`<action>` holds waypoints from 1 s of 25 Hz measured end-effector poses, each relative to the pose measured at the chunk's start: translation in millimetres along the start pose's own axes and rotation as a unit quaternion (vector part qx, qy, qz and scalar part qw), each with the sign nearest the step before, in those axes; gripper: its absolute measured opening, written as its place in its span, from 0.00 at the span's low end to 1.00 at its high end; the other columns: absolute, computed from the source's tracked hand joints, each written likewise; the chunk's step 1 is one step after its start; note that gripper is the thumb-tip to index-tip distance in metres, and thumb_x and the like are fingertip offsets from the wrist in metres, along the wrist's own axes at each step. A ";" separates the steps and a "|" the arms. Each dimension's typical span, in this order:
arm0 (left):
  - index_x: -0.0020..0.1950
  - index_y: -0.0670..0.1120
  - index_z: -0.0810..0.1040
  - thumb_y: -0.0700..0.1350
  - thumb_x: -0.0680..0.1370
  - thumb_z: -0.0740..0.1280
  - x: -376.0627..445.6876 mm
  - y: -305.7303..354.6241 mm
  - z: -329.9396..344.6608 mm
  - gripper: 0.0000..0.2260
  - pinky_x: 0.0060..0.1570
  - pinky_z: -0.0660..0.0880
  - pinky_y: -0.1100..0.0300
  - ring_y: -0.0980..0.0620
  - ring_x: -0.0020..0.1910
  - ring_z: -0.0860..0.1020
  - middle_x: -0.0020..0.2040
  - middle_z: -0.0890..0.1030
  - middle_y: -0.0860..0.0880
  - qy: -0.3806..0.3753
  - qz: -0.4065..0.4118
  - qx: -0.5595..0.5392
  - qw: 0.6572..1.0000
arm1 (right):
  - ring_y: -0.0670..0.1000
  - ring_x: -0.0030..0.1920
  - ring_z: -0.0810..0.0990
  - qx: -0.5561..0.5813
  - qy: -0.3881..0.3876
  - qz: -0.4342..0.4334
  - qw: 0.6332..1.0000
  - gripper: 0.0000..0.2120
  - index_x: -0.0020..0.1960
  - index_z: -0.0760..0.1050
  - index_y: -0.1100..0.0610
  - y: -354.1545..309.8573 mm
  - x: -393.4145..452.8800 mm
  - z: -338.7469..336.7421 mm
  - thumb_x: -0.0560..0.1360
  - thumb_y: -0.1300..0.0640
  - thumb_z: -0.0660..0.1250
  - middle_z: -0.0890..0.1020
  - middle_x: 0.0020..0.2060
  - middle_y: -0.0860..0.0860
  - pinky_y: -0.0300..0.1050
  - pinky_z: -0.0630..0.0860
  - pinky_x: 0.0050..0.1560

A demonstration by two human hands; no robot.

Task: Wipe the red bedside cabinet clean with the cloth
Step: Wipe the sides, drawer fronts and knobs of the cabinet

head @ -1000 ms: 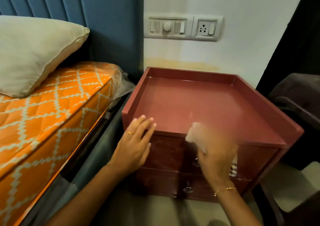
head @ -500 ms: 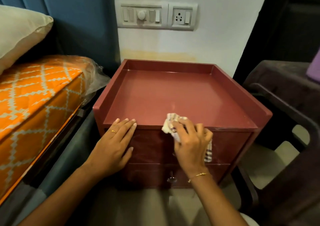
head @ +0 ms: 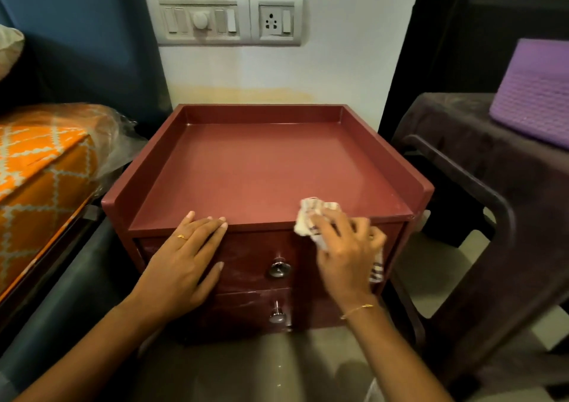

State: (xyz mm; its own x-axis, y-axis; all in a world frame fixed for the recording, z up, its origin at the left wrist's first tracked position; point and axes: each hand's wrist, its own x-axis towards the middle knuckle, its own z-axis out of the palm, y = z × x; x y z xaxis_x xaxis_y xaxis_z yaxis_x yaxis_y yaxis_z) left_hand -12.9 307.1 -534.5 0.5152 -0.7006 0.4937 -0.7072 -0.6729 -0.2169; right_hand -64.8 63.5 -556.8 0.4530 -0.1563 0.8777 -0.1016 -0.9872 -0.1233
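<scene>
The red bedside cabinet [head: 261,167] stands against the white wall, with a raised rim on three sides of its top and two drawers with metal knobs in front. My right hand [head: 345,250] holds a crumpled white cloth with dark stripes [head: 311,216] against the front edge of the top, right of centre; part of the cloth hangs down past my palm over the upper drawer. My left hand [head: 187,257] lies flat on the upper drawer front at the left, its fingertips on the front edge.
A bed with an orange patterned mattress [head: 40,180] in plastic wrap is close on the left. A dark plastic chair [head: 492,204] with a purple basket [head: 535,93] on it stands on the right. Switches and a socket [head: 229,21] are on the wall above.
My right hand has slid the cloth to the right along the cabinet's front edge, uncovering the upper drawer knob. My left hand stays on the front left. The camera has turned right.
</scene>
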 end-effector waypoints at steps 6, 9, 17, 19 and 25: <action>0.63 0.34 0.73 0.46 0.76 0.54 117.5 30.6 21.6 0.22 0.71 0.54 0.52 0.38 0.60 0.76 0.56 0.79 0.36 0.017 0.005 -0.084 0.996 | 0.49 0.44 0.66 0.036 -0.058 0.093 0.993 0.19 0.50 0.81 0.51 9.2 5.7 -2.4 0.61 0.61 0.77 0.83 0.48 0.48 0.41 0.52 0.43; 0.71 0.37 0.63 0.55 0.75 0.45 139.9 37.6 31.5 0.31 0.73 0.46 0.54 0.39 0.73 0.61 0.67 0.71 0.37 -0.054 -0.065 -0.141 0.986 | 0.49 0.42 0.66 0.065 -0.066 0.003 0.996 0.17 0.49 0.81 0.49 -9.6 9.1 1.2 0.62 0.62 0.76 0.83 0.47 0.45 0.44 0.57 0.42; 0.76 0.45 0.52 0.63 0.71 0.39 143.2 34.9 32.3 0.38 0.71 0.36 0.54 0.52 0.74 0.37 0.75 0.61 0.46 -0.122 -0.096 -0.168 0.973 | 0.50 0.49 0.68 0.061 -0.017 0.140 0.988 0.14 0.53 0.80 0.53 59.6 1.1 -3.2 0.68 0.54 0.67 0.83 0.51 0.50 0.49 0.71 0.44; 0.76 0.46 0.50 0.64 0.71 0.38 143.0 35.8 31.4 0.38 0.72 0.36 0.53 0.54 0.73 0.35 0.76 0.59 0.47 -0.139 -0.084 -0.167 0.973 | 0.50 0.50 0.68 0.088 0.012 0.208 0.974 0.15 0.55 0.80 0.55 46.3 0.1 2.2 0.69 0.54 0.66 0.82 0.51 0.51 0.50 0.73 0.46; 0.76 0.46 0.51 0.62 0.72 0.38 144.2 35.6 36.0 0.35 0.72 0.35 0.52 0.52 0.73 0.35 0.77 0.56 0.47 -0.128 -0.036 -0.146 0.980 | 0.50 0.48 0.69 0.110 0.056 0.150 0.981 0.15 0.56 0.76 0.55 1.6 -5.2 21.4 0.70 0.54 0.67 0.84 0.50 0.52 0.46 0.73 0.42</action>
State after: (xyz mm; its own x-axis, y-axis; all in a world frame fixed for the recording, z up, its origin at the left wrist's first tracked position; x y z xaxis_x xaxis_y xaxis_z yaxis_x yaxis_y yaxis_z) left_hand 53.6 173.7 -501.4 0.6467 -0.7159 0.2633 -0.7539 -0.6523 0.0784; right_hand -48.4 62.0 -571.4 0.3306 -0.4481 0.8306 -0.0161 -0.8826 -0.4698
